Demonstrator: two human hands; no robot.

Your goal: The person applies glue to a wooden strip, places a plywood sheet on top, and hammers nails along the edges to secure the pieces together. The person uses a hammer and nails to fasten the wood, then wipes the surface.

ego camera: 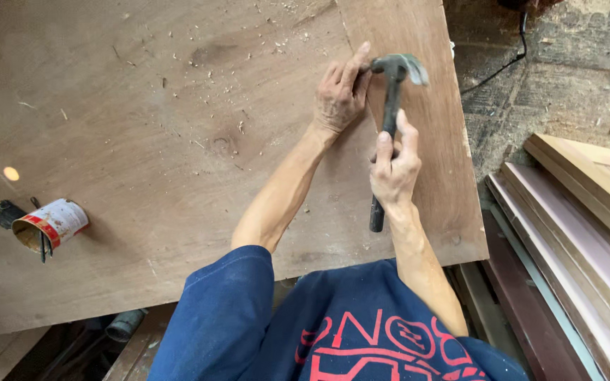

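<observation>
Right hand (394, 169) grips hammer (390, 106) mid-handle; left hand (340, 95) pinches something unseen at plywood sheet (142, 141). Step: nailing. Next strike needs fingers clear.

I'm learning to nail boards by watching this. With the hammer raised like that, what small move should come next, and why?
Probably a short, light tap. The right hand grips the hammer mid-handle, its head blurred just beside the left hand, whose fingertips pinch at a spot on the plywood strip. The nail itself is too small to see. With fingers that close, a gentle stroke seems safest.
</observation>
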